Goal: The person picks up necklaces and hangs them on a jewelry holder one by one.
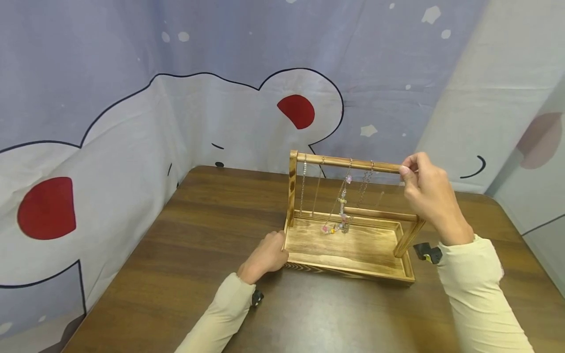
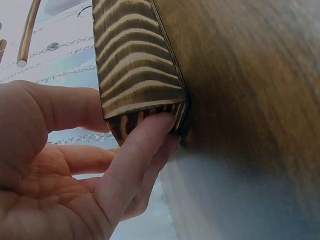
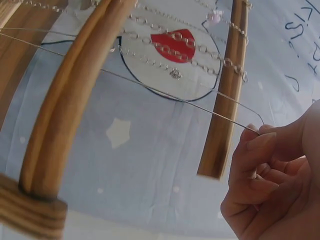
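Note:
A wooden jewelry stand (image 1: 344, 267) with a shallow tray base, a high top bar and a lower bar stands on the table. My left hand (image 1: 267, 255) grips the tray's left end; in the left wrist view its fingers (image 2: 145, 150) curl round the striped wooden corner. Beside the right end of the top bar (image 1: 353, 162), my right hand (image 1: 430, 193) pinches a thin chain necklace (image 3: 150, 88) between thumb and finger. Several necklaces hang from the bar, among them a colorful beaded one (image 1: 342, 201) that dips into the tray and a pearl-topped chain (image 1: 303, 184).
The stand rests on a dark brown wooden table (image 1: 212, 220). Behind and to the left hangs a printed cloth (image 1: 229, 113) with white cartoon figures. A dark wrist device (image 1: 427, 252) sits at the right cuff.

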Demonstrator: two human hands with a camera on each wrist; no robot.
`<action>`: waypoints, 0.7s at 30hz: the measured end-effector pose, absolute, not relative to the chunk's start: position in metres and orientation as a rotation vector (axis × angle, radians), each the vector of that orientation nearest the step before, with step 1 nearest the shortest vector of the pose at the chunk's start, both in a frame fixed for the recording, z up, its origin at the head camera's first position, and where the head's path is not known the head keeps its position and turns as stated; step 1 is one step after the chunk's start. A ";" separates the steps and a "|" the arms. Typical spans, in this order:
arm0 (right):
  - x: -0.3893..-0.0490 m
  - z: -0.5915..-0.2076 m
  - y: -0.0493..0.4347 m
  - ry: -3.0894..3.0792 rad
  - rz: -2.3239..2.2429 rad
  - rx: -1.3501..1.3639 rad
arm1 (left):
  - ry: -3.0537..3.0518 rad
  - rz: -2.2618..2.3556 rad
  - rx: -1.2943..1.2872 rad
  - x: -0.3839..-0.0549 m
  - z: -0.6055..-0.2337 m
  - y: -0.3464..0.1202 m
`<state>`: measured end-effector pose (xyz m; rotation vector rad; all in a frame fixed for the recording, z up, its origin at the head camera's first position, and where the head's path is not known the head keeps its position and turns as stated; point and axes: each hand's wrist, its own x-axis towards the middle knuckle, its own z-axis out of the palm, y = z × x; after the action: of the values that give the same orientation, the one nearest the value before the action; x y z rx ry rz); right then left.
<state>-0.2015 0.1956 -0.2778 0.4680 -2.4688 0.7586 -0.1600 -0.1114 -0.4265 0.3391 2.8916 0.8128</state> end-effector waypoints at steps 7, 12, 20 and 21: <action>-0.203 -0.273 0.210 -2.486 0.762 0.358 | 2.905 0.810 0.362 -0.160 -0.428 -0.112; -0.204 -0.271 0.217 -2.536 0.767 0.252 | 2.905 0.802 0.363 -0.161 -0.429 -0.112; -0.208 -0.267 0.230 -2.600 0.716 0.129 | 2.896 0.790 0.348 -0.161 -0.429 -0.112; -0.210 -0.266 0.231 -2.609 0.715 0.129 | 2.898 0.792 0.348 -0.162 -0.429 -0.112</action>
<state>-0.2099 0.2309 -0.2665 0.1290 -2.6086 0.7155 -0.1615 -0.1118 -0.4288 0.3476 2.8981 0.7924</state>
